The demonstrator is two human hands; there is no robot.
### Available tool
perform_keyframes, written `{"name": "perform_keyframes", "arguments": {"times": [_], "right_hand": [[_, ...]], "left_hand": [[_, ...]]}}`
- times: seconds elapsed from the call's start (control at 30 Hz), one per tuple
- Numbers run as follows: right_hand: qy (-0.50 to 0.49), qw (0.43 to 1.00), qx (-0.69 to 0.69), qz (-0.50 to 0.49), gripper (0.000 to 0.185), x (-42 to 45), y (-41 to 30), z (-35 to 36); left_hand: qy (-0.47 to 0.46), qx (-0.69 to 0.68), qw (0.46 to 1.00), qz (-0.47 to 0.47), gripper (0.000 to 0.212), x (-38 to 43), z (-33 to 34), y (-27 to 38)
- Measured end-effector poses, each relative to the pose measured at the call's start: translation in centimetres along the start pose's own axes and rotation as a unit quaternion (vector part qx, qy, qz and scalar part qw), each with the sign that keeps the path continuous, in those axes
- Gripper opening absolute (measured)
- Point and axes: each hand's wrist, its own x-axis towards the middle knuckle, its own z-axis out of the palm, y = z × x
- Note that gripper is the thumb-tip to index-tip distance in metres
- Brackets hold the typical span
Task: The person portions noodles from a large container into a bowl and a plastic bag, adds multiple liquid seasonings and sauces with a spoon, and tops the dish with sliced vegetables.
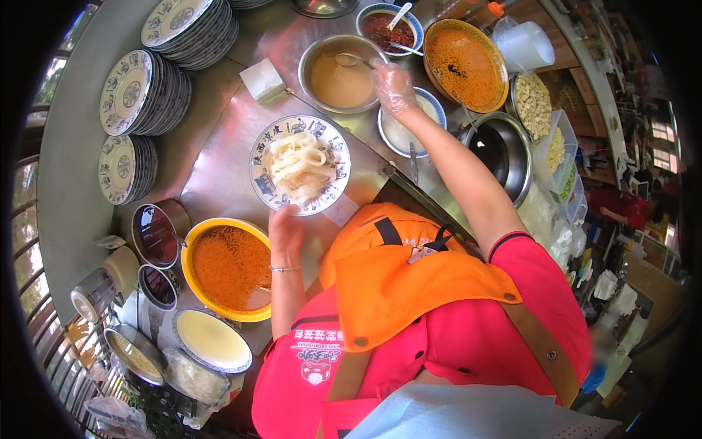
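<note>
My left hand (287,228), bare and with a bracelet at the wrist, grips the near rim of a patterned plate (256,159). Wide pale noodles (301,164) are heaped on that plate. In a clear plastic glove, my right hand (393,86) is closed on the handle of a metal spoon (349,59). The spoon's bowl is over or in the tan sauce (340,82) of a steel bowl (304,88). Below my right hand sits a blue-rimmed bowl (403,134) of whitish contents with a spoon. A white square container (262,80) is beyond the plate.
Stacked plates (164,93) line the far left. A yellow basin (189,263) of orange-red liquid is left of my left forearm. Chilli in a bowl (388,27), a brown basin (466,66) of orange sauce and a dark steel bowl (502,156) are at the right.
</note>
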Motion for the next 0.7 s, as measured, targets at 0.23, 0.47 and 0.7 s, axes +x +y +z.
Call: {"name": "perform_keyframes", "arguments": {"times": [0.23,0.47,0.7], "right_hand": [[-0.189,0.856,0.392,0.280,0.023,-1.2,-3.2,-1.0],[-0.138,0.730,0.538,0.397,0.028,-3.4,-1.9,-1.8],[-0.100,0.751,0.569,0.319,0.029,-3.9,-4.2,-9.7]], "left_hand": [[0.003,-0.002,1.000,0.006,0.054,0.8,-0.8,0.0],[0.008,0.008,1.000,-0.004,0.048,1.8,-1.1,0.2],[-0.033,-0.002,0.999,-0.008,0.050,3.9,3.0,1.0]]}}
